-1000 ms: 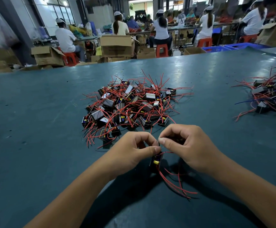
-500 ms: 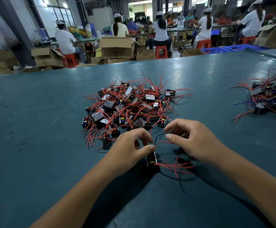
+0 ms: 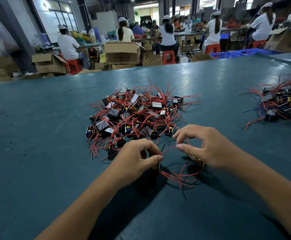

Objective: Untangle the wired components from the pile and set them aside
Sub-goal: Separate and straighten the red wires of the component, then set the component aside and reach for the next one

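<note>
Both hands' grips (image 3: 137,157) (image 3: 204,149) pinch red wires (image 3: 169,148).

Hands (image 3: 174,153) apparently pinching red wires (image 3: 169,148)

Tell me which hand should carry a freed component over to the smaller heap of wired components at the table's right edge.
Right. The right hand already grips a component and is nearer the smaller heap; the left hand would have to cross over.

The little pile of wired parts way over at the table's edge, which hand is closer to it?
Right. The right hand sits nearer the side pile, which lies beyond it to the right; the left hand is farther off.
</note>
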The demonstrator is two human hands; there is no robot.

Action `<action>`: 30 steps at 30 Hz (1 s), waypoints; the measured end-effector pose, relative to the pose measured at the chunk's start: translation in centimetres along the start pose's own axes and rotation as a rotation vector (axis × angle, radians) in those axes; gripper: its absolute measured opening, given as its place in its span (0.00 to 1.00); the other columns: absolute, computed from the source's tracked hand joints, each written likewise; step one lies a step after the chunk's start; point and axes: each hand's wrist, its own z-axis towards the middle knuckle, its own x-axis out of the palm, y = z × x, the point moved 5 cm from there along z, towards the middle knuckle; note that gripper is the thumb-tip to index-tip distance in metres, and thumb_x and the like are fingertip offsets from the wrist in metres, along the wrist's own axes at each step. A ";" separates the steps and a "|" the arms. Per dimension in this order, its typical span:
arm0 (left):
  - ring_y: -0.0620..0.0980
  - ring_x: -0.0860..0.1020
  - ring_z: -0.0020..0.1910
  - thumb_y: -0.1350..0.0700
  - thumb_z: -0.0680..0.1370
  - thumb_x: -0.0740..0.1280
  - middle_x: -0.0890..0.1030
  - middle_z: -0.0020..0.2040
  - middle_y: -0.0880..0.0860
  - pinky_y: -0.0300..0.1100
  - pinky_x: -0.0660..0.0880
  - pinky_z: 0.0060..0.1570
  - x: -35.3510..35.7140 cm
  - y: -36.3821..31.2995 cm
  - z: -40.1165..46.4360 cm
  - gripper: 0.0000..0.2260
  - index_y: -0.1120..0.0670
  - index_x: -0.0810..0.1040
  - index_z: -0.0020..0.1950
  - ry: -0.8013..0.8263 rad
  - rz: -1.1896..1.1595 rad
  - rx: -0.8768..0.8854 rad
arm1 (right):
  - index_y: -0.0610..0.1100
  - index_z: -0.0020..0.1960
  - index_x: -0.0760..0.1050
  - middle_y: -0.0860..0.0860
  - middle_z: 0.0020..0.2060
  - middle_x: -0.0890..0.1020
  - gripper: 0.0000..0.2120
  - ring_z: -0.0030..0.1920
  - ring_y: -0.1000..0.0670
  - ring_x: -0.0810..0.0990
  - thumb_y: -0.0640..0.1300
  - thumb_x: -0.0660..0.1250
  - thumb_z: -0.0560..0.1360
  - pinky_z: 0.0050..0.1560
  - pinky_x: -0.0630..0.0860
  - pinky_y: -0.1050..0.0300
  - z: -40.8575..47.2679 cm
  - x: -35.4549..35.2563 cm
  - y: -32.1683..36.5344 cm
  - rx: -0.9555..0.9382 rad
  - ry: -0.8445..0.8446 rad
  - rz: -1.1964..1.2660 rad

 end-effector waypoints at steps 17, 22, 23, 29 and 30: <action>0.44 0.77 0.26 0.46 0.75 0.70 0.81 0.30 0.49 0.40 0.71 0.27 1.7 0.8 -0.5 0.08 0.49 0.78 0.44 0.065 0.114 -0.269 | 0.54 0.41 0.75 0.58 0.34 0.81 0.10 0.36 0.61 0.79 0.58 0.72 0.70 0.38 0.75 0.62 -1.0 1.5 -1.7 0.391 0.224 -0.303; 0.52 0.77 0.28 0.55 0.80 0.68 0.80 0.32 0.56 0.40 0.71 0.23 3.3 0.4 -0.6 0.05 0.57 0.77 0.50 0.087 -0.422 -0.331 | 0.50 0.41 0.78 0.57 0.31 0.82 0.05 0.28 0.56 0.79 0.50 0.72 0.72 0.29 0.74 0.63 -0.9 2.3 -0.8 0.442 0.110 0.057; 0.51 0.77 0.29 0.56 0.80 0.68 0.80 0.33 0.56 0.41 0.73 0.24 3.4 0.3 -0.6 0.06 0.58 0.77 0.52 0.079 -0.477 -0.328 | 0.50 0.42 0.78 0.56 0.32 0.83 0.05 0.29 0.55 0.80 0.51 0.72 0.72 0.30 0.75 0.63 -0.9 2.4 -0.7 0.458 0.083 0.149; 0.50 0.76 0.29 0.48 0.70 0.75 0.79 0.33 0.57 0.40 0.74 0.29 2.7 -0.1 -0.5 0.22 0.60 0.76 0.57 0.032 -0.585 -0.265 | 0.49 0.46 0.80 0.52 0.35 0.83 0.08 0.35 0.54 0.80 0.53 0.72 0.73 0.40 0.79 0.55 -1.4 3.4 -0.1 0.486 0.109 0.410; 0.49 0.75 0.28 0.48 0.70 0.75 0.78 0.32 0.56 0.39 0.74 0.29 2.7 -0.1 -0.5 0.22 0.61 0.76 0.57 0.033 -0.591 -0.257 | 0.49 0.47 0.80 0.52 0.34 0.82 0.07 0.36 0.54 0.79 0.52 0.72 0.74 0.40 0.78 0.54 -1.4 3.4 0.0 0.477 0.122 0.431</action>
